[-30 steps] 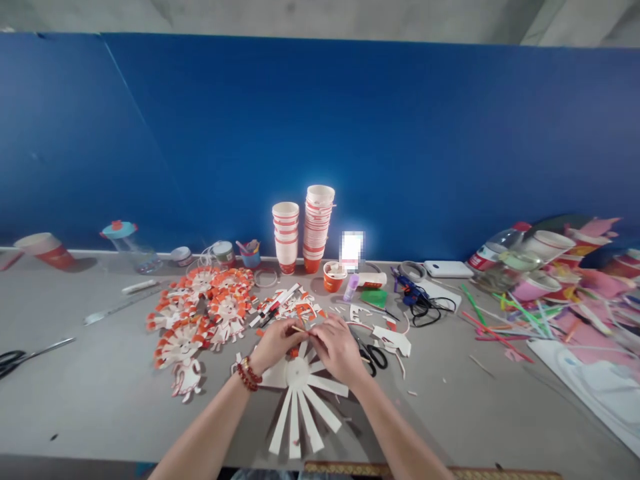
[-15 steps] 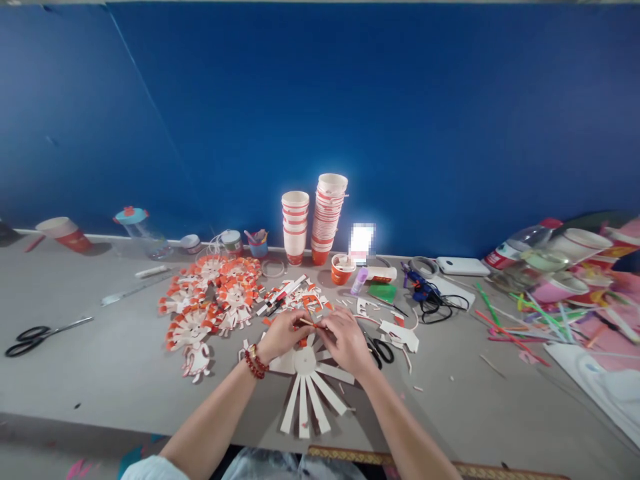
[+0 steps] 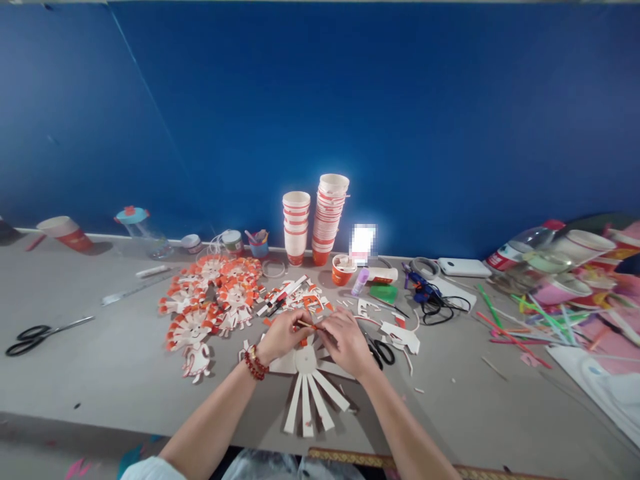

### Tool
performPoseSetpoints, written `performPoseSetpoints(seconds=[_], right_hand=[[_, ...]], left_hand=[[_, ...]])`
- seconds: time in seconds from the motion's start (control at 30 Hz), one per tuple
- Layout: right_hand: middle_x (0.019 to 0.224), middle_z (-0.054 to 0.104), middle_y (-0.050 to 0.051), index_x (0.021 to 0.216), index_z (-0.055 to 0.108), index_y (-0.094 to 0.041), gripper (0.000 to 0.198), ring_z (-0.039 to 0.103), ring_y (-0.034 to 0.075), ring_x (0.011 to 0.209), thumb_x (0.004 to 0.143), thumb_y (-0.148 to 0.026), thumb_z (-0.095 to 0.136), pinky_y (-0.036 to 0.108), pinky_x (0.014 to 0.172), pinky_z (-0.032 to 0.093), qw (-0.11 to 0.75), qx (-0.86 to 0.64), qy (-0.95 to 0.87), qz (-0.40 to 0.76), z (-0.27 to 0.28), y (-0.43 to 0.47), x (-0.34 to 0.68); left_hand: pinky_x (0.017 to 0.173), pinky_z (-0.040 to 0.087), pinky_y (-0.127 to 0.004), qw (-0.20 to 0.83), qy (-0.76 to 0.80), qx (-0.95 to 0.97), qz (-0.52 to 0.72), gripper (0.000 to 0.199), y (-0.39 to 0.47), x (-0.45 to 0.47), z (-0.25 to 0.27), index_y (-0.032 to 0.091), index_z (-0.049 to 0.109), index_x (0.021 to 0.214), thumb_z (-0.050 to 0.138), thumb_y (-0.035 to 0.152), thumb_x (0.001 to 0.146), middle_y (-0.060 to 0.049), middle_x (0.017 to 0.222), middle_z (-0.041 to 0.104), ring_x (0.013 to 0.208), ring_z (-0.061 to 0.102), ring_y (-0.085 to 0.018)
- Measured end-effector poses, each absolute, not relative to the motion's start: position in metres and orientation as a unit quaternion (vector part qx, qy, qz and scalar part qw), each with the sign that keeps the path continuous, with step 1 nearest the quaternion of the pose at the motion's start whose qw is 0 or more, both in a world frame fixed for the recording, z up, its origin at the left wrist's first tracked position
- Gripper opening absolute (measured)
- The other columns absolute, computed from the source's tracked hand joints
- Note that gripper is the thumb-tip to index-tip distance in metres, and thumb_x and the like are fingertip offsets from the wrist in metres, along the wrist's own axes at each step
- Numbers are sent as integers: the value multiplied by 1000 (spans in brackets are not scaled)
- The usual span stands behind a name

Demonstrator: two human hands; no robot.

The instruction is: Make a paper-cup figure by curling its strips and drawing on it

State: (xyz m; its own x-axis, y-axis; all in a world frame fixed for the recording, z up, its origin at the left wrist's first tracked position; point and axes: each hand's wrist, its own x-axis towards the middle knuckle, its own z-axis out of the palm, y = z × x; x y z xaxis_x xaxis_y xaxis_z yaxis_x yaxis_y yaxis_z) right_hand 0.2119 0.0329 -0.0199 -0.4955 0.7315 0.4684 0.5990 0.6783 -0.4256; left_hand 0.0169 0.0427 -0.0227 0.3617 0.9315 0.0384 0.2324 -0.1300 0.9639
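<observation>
A paper cup cut into strips point(image 3: 306, 360) is spread flat like a sunburst in front of me, its white strips fanning toward the table's front edge. My left hand point(image 3: 286, 335), with red bead bracelets at the wrist, pinches one of its far strips near the orange end. From the other side my right hand point(image 3: 345, 339) closes its fingers on the same strip end. A thin light edge shows between the fingertips; the exact fold is hidden. Beside my right hand lie black-handled scissors point(image 3: 383, 353), and orange and white paper scraps point(image 3: 305, 297) are strewn beyond both hands.
Finished-looking orange and white paper figures point(image 3: 195, 327) pile up on the left, with other scissors point(image 3: 35, 339) farther out. Two cup stacks point(image 3: 296, 230) stand near the blue wall. A glue gun point(image 3: 425, 291) with its cord, coloured straws point(image 3: 515, 340) and bottles point(image 3: 523, 247) occupy the right.
Both hands stay at the same far strip, with only slight finger movement. The near strips of the cut cup have swung a little to the right.
</observation>
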Motion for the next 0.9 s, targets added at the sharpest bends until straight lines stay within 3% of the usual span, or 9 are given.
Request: performPoseSetpoints(seconds=[0.47, 0.73, 0.9], right_hand=[[77, 64, 2, 82, 57, -20, 14, 56, 19, 81, 95, -22, 50, 42, 103, 31, 296, -382, -869, 108, -24, 35, 211], [76, 64, 4, 80, 59, -19, 22, 55, 20, 80, 97, -29, 48, 33, 80, 40, 279, -378, -878, 95, -27, 40, 215], [79, 65, 5, 85, 60, -20, 17, 56, 21, 83, 96, -25, 49, 36, 88, 39, 286, -377, -877, 81, -27, 38, 214]], left_hand=[[45, 37, -17, 548, 412, 647, 334, 19, 44, 15, -26, 17, 51, 78, 62, 31, 81, 5, 61, 52, 49, 48, -7], [45, 40, -18, 563, 408, 635, 337, 21, 44, 15, -28, 17, 51, 80, 63, 34, 81, 4, 66, 49, 52, 47, -7], [42, 36, -16, 554, 425, 629, 343, 18, 44, 16, -28, 17, 51, 77, 62, 31, 79, 5, 62, 50, 49, 47, -7]])
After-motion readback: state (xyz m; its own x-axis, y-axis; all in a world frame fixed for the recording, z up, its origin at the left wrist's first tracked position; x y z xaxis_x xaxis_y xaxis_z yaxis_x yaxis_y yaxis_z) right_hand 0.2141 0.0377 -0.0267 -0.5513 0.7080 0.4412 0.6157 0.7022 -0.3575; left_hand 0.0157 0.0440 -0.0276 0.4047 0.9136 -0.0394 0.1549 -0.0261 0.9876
